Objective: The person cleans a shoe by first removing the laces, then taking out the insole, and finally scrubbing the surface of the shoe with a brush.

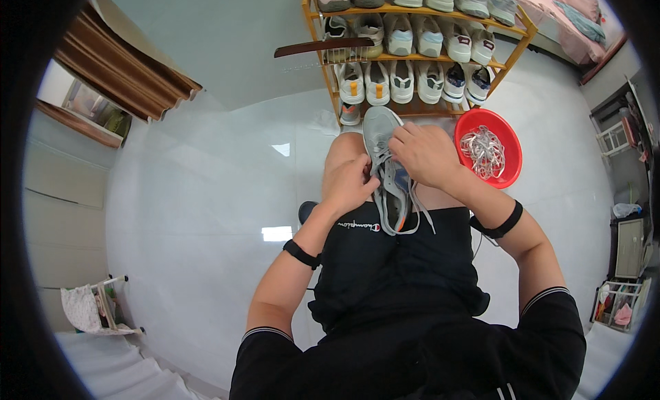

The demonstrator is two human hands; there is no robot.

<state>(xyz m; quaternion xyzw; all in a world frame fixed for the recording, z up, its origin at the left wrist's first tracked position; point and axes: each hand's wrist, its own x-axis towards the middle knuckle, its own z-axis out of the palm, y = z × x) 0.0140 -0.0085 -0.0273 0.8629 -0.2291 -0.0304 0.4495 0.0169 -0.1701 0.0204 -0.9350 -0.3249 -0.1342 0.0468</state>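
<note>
A grey sneaker (382,125) rests on my lap, its toe pointing away from me towards the shoe rack. Its grey shoelace (424,210) is partly threaded near the toe, and a loose length trails over the collar onto my black shorts. My left hand (351,184) is at the left side of the lacing, thumb and fingers pinched near the eyelets. From the right, my right hand (424,151) bends its fingers over the upper lacing; what its fingertips hold is hidden. A red plastic basin (510,168) with a tangle of pale shoelaces (483,152) stands beside my right hand.
A wooden shoe rack (407,58) with rows of sneakers stands just beyond my knees. A dark wooden strip (324,47) juts out at its left. A brown curtain (129,64) hangs at the upper left. A bed (562,28) is at the upper right.
</note>
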